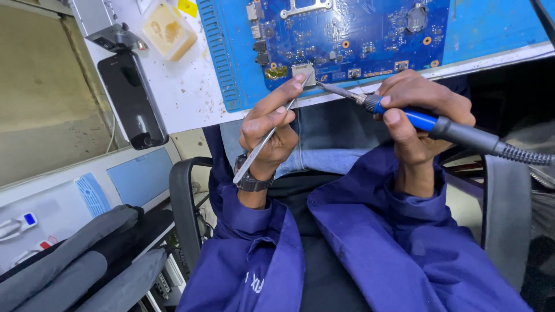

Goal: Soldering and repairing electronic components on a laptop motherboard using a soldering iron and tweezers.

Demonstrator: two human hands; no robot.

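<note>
A person's left hand (267,130) is gripping tweezers (267,138) closed on a small connector (304,74) at the near edge of a blue board (352,34) on the desk (173,86), while the right hand (417,112) is gripping a soldering iron (428,120), its tip touching there, best held steady and brief.

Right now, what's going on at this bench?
A person in a blue work coat is working on a blue circuit board that lies on a blue mat at the near edge of a white bench. The left hand holds metal tweezers on a small silver connector at the board's near edge. The right hand holds a blue-handled soldering iron, its tip at that same connector. A dark phone lies on the bench to the left.
</note>
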